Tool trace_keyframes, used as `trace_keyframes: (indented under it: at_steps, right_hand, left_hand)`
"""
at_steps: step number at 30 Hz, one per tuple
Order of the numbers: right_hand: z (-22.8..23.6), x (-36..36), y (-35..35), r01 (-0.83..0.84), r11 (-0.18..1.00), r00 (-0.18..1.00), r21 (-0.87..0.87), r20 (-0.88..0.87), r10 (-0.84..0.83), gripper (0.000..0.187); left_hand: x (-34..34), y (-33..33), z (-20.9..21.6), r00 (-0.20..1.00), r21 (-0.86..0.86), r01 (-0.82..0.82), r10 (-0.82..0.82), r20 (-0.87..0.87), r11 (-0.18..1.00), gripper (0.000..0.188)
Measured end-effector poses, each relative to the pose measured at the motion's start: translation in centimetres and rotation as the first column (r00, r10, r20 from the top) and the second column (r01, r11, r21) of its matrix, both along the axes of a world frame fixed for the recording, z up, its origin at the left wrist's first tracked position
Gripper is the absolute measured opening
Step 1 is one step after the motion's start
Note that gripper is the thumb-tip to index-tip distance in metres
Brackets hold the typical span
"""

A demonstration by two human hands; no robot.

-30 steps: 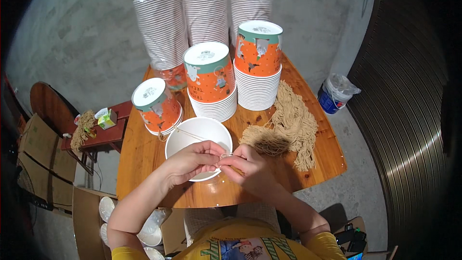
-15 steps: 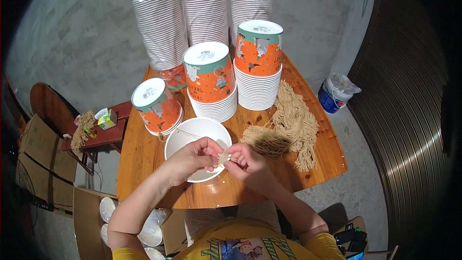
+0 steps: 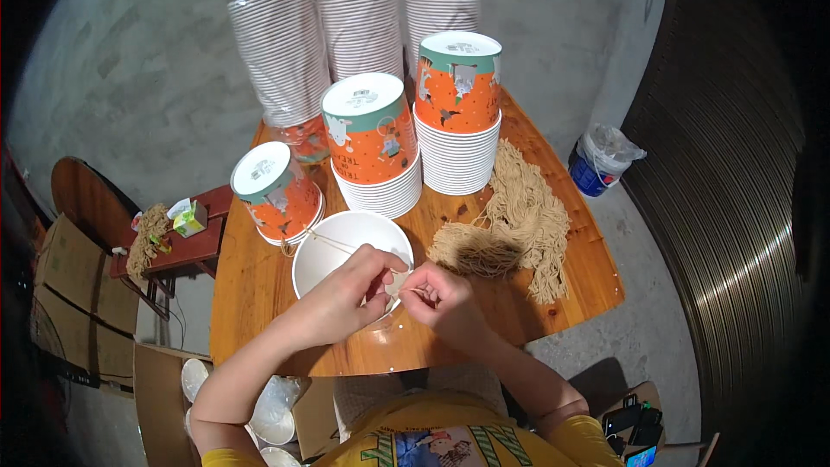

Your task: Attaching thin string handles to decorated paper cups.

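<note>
Over the near rim of a white paper bucket (image 3: 316, 270), my two hands work close together. My left hand (image 3: 356, 292) is closed on a small pale flat piece (image 3: 396, 282), partly covered by the fingers. A tan string (image 3: 333, 244) runs across the bucket's mouth from its far left rim to that hand. My right hand (image 3: 439, 296) pinches a thin tan string end beside the pale piece. Exactly how the string meets the piece is hidden. A heap of tan strings (image 3: 527, 225) lies on the table to the right of my right hand.
Upside-down orange buckets (image 3: 367, 143) stand in stacks on the wooden table (image 3: 259, 329), with tall plastic-wrapped stacks (image 3: 281, 52) behind. A lined pail (image 3: 601, 160) is on the floor at right. At left are a red bench (image 3: 177, 259) and cardboard boxes (image 3: 91, 285).
My left hand has turned, its back now more upward, covering more of the pale piece. My right fingers have closed tighter into a pinch on the string end. The whole view has shifted slightly.
</note>
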State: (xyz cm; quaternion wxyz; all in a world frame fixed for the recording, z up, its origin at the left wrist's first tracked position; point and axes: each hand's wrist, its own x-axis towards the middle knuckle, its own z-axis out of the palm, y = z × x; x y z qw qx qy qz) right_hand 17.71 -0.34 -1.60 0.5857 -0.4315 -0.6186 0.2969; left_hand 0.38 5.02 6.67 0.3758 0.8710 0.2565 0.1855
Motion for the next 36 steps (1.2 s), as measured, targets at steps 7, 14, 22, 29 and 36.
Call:
trace_keyframes:
  at_steps: [7,14,22,29,36]
  right_hand:
    - [-0.2,-0.4,-0.5,0.095,0.986,0.962,0.14,0.241,-0.127,0.013]
    - [-0.8,-0.3,-0.6,0.132,0.943,0.888,0.307,0.387,-0.25,0.022]
    - [-0.9,-0.4,-0.6,0.151,0.911,0.852,0.383,0.418,-0.317,0.019]
    - [-1.0,-0.7,-1.0,0.144,0.984,0.977,0.101,0.146,-0.158,0.012]
    - [-1.6,-0.7,-0.7,0.012,0.977,0.986,-0.215,-0.162,-0.048,0.008]
  left_hand:
    - [-0.3,-0.5,-1.4,0.991,0.024,-0.114,0.115,-0.071,0.993,0.019]
    - [0.5,-2.2,-2.2,0.969,0.325,-0.231,0.247,-0.009,0.917,0.014]
    - [0.6,-2.8,-3.0,0.919,-0.005,-0.388,0.387,0.079,0.922,0.012]
    - [0.7,-2.5,-2.8,0.918,-0.179,-0.342,0.368,0.145,0.923,0.016]
    - [0.6,-1.8,-3.0,0.939,-0.231,-0.24,0.286,0.19,0.943,0.033]
